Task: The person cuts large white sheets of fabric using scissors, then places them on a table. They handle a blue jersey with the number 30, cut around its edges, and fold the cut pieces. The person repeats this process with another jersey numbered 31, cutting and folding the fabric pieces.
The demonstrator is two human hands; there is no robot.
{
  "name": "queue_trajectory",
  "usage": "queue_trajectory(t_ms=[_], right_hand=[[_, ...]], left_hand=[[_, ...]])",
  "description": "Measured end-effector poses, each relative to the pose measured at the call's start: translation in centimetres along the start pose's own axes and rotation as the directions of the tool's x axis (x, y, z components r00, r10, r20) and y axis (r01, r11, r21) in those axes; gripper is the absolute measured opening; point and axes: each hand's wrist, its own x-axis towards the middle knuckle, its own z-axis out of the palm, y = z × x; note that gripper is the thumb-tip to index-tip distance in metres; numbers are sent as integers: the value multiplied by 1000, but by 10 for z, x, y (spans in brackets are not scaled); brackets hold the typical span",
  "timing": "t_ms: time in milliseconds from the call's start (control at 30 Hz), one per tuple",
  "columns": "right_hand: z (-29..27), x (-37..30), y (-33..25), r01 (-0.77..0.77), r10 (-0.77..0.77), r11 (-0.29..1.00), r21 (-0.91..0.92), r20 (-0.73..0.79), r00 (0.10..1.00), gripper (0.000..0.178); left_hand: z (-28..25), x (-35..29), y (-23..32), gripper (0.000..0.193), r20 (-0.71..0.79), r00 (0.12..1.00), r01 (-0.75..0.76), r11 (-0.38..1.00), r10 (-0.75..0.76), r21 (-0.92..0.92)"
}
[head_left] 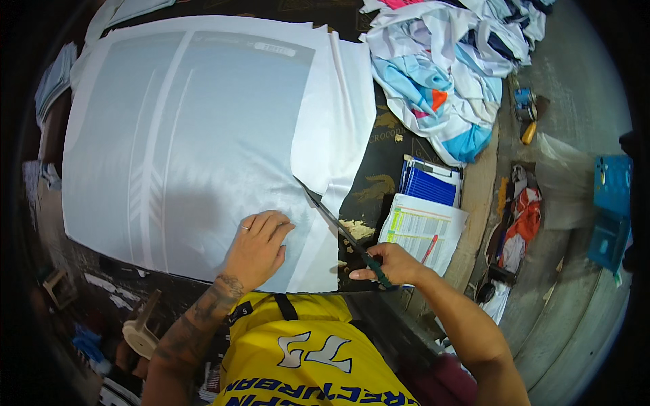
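Observation:
A large pale grey-blue fabric panel (pixel 230 122) with lighter stripes and white margins lies spread over the dark table. My left hand (pixel 261 245) rests on it near its front edge, palm down with the fingers stretched out. To the right, my right hand (pixel 397 264) grips the handles of long dark scissors (pixel 340 229). Their blades point up and to the left, with the tips at the fabric where the grey print meets the white margin. Beyond the tips, a white strip of cloth (pixel 349 128) hangs loose and folded along the panel's right side.
A heap of white, light blue and orange cloth (pixel 440 74) covers the far right of the table. Nearer lie a clipboard (pixel 430 179), a printed sheet (pixel 416 227) and a red pen (pixel 430 248). A blue plastic container (pixel 611 203) stands on the floor; a beige stool (pixel 142 331) is lower left.

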Motion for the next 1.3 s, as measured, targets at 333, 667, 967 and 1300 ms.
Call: queue_trajectory(t_ms=[333, 667, 967, 1300], right_hand=[[98, 1, -68, -39, 109, 892, 450, -131, 985, 54], [139, 51, -146, 35, 219, 660, 750, -237, 947, 60], [71, 90, -193, -34, 224, 682, 730, -165, 960, 67], [0, 128, -219, 45, 254, 651, 758, -274, 928, 62]], left_hand=[[-35, -9, -27, 33, 229, 971, -15, 980, 61, -200], [-47, 6, -65, 34, 368, 912, -9, 908, 179, -419], [-55, 17, -82, 23, 454, 846, -37, 881, 280, -472], [-55, 22, -87, 20, 456, 833, -20, 841, 313, -541]])
